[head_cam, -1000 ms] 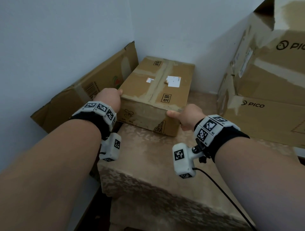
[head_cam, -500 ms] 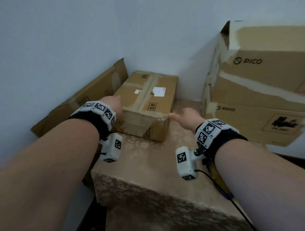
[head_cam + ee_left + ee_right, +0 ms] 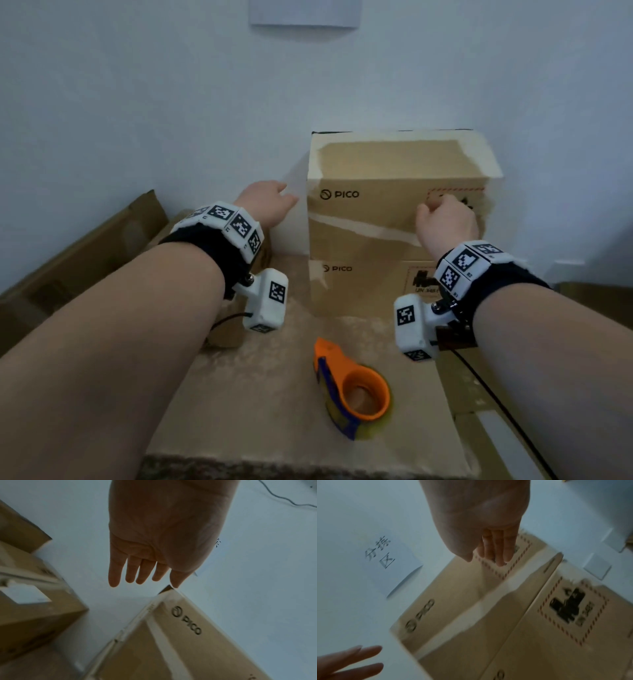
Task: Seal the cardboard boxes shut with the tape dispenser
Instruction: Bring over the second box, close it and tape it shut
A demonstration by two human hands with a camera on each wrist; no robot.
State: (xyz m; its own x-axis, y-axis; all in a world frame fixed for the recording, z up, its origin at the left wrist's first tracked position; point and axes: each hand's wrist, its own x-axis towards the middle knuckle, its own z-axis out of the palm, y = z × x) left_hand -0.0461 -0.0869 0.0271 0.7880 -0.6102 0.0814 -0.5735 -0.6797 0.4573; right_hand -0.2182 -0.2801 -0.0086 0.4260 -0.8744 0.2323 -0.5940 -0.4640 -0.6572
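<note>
Stacked PICO boxes (image 3: 376, 222) behind orange dispenser (image 3: 352, 387)

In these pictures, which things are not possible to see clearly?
- Upper PICO box: top seam, head view, too edge-on.
- Lower PICO box: label, head view, covered by the right hand and wrist.
- Small box: blurred, cut off, left wrist view.
- Tape dispenser: blurred.
</note>
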